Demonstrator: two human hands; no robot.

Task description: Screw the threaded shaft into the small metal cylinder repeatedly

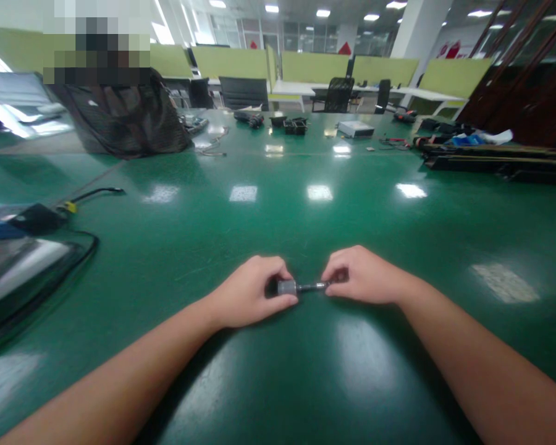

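Just above the green tabletop (278, 228), or resting on it, lies a small rod with a thick grey cylindrical end (287, 287) and a thin dark shaft tipped in shiny metal. I cannot make out its exact kind. My left hand (254, 293) grips the thick end between thumb and fingers. On the other side, my right hand (364, 276) pinches the thin end, thumb below and fingers above. The rod runs level between the two hands, and its tips are partly hidden by the fingers.
A dark mesh bag (125, 117) stands at the back left. Nearer on the left lie a clear-topped case (23, 266) and a black cable (95, 244). Along the far side are black parts (295, 125) and a silver box (354, 128). Dark panels (495, 164) lie stacked at the right.
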